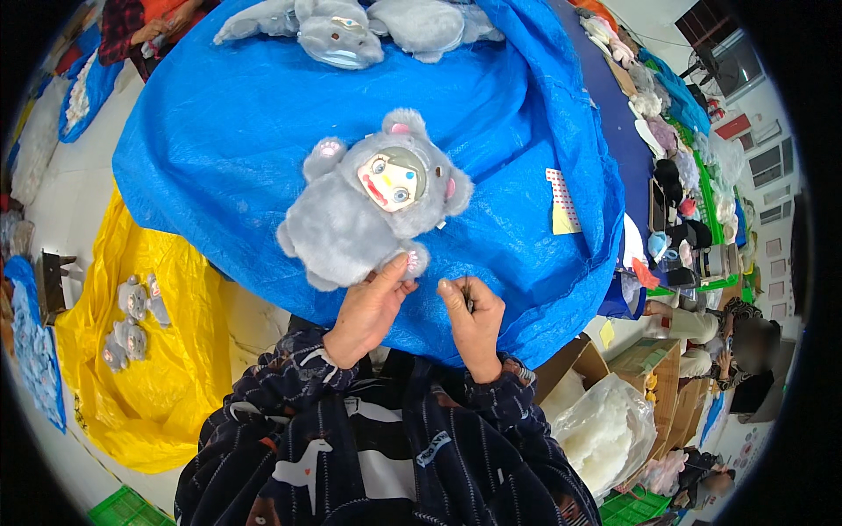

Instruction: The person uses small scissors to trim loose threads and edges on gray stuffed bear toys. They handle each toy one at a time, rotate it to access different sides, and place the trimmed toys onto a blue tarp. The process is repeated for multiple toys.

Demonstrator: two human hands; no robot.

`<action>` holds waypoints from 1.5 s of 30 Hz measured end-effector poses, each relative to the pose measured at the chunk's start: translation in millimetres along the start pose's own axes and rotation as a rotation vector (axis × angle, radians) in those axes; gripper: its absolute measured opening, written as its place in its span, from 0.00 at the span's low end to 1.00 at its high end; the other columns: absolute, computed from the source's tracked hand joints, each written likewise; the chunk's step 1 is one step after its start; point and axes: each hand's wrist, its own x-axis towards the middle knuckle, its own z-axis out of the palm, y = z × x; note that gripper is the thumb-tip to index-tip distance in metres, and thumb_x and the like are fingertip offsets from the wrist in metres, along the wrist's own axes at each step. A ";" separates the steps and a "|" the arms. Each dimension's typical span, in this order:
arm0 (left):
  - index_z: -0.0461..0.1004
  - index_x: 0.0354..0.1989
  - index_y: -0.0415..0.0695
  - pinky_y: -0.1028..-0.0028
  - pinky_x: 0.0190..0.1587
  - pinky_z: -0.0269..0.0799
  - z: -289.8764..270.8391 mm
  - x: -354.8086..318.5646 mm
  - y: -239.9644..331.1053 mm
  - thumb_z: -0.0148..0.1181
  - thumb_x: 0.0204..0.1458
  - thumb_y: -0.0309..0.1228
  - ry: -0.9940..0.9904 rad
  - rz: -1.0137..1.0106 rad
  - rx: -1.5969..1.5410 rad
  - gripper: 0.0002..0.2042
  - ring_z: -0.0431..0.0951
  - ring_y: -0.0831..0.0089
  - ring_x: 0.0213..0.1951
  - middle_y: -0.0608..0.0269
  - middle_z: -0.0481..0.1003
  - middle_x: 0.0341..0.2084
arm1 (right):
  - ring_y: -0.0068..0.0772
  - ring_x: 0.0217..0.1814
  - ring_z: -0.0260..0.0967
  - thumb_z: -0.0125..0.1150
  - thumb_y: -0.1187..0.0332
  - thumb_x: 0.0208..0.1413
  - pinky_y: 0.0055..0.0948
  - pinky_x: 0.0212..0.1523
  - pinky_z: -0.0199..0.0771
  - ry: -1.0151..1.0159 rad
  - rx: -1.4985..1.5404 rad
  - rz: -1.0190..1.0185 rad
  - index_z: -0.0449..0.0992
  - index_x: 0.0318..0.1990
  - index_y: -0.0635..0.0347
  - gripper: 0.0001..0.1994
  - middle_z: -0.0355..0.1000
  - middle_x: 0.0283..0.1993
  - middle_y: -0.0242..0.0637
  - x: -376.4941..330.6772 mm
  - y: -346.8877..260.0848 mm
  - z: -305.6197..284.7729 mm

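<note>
A grey plush toy bear (338,219) with a painted doll face, round ears and pink paw pads lies tilted on the blue tarp (219,131). My left hand (373,307) is closed on its lower paw, thumb on top. Just right of that paw, my right hand (474,316) is closed in a pinch around a small dark tool, mostly hidden by the fingers; its kind does not show. The right hand is apart from the toy.
More grey plush toys (421,31) lie at the tarp's far edge. A sticker sheet (561,202) is on the right. Yellow sheeting (167,394) with several small grey toys lies lower left. Cardboard boxes (649,368) and a bag of stuffing (605,430) stand lower right. Other people sit nearby.
</note>
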 end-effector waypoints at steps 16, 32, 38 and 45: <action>0.64 0.48 0.35 0.74 0.49 0.62 -1.7 -6.4 -10.0 0.49 0.54 0.28 -0.026 -0.014 0.228 0.14 0.68 0.74 0.45 0.59 0.68 0.44 | 0.13 0.23 0.62 0.57 0.71 0.49 0.16 0.23 0.62 -0.074 0.372 0.113 0.72 0.37 0.67 0.09 0.69 0.25 0.29 18.2 17.0 3.8; 0.54 0.57 0.38 0.74 0.48 0.63 -37.7 -2.1 73.7 0.53 0.51 0.25 -0.105 0.158 0.512 0.24 0.64 0.72 0.50 0.56 0.63 0.49 | 0.11 0.13 0.47 0.56 0.70 0.49 0.14 0.13 0.44 -0.065 0.406 0.265 0.67 0.33 0.61 0.07 0.56 0.18 0.22 28.1 23.5 -11.4; 0.67 0.44 0.37 0.82 0.37 0.66 -32.1 12.9 48.3 0.54 0.52 0.29 0.001 0.321 0.547 0.13 0.69 0.83 0.35 0.65 0.71 0.35 | 0.10 0.16 0.50 0.57 0.68 0.50 0.14 0.15 0.47 0.045 0.260 0.140 0.68 0.34 0.62 0.09 0.59 0.20 0.21 29.3 27.3 -15.2; 0.67 0.44 0.39 0.81 0.39 0.66 -24.4 8.2 41.0 0.54 0.52 0.31 0.008 0.359 0.463 0.13 0.69 0.82 0.37 0.66 0.71 0.36 | 0.11 0.23 0.55 0.56 0.70 0.51 0.14 0.23 0.55 0.068 0.183 0.079 0.70 0.33 0.66 0.07 0.64 0.23 0.23 41.6 26.1 -7.0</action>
